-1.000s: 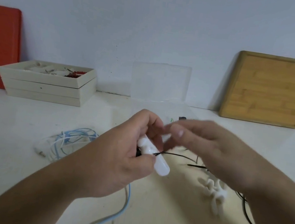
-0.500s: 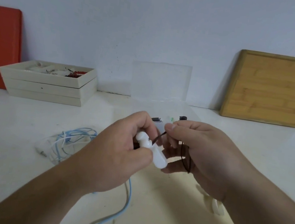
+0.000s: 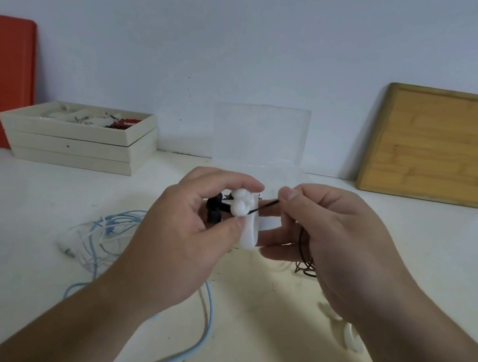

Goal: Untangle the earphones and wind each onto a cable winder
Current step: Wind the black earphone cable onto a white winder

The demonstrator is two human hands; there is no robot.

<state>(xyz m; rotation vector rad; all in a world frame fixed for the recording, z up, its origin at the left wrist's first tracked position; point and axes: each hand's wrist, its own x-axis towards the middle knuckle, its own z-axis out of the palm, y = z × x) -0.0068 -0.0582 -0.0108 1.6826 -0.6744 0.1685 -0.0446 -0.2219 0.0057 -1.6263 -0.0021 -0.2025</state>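
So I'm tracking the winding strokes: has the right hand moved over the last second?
Yes. The right hand has pulled in toward the left hand, off the second winder on the table, and now pinches the black cable beside the held winder.

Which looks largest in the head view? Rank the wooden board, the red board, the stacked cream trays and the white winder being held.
1. wooden board
2. stacked cream trays
3. red board, cropped, so unsure against the trays
4. white winder

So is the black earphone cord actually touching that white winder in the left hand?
Touching. In the head view the black cord runs taut from the right hand's pinch straight onto the white winder, gripped by the left hand.
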